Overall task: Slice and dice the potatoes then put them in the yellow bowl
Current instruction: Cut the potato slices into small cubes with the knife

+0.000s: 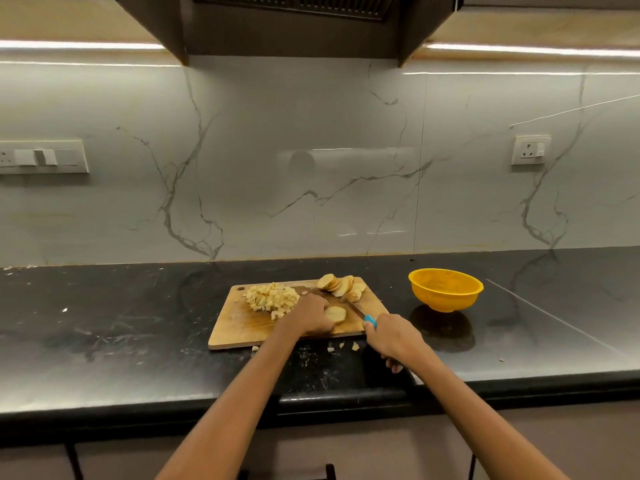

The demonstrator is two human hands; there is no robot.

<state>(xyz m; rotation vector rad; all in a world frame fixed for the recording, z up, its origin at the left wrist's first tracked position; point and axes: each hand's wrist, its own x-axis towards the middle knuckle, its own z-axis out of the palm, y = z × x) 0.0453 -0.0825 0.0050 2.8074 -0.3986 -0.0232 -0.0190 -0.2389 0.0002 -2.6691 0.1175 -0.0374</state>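
The left hand [313, 315] curls around a stack of slices [335, 314] on the board [242, 327], hiding its near edge. The right hand [393, 336] grips a knife [360, 314]; only a bit of blue handle shows, the blade dim. Dice [272, 297] lie left, more slices [341, 285] behind. The bowl [445, 289] stands well right; its inside is hard to read.

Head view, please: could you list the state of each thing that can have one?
Yellow bowl: upright, no potato visible inside.
Diced potato: heaped on the cutting board.
Potato slices: fanned at the board's far edge.
Stacked slices: steadied by the left hand.
Knife: held by the right hand.
Stray bits: on the counter.
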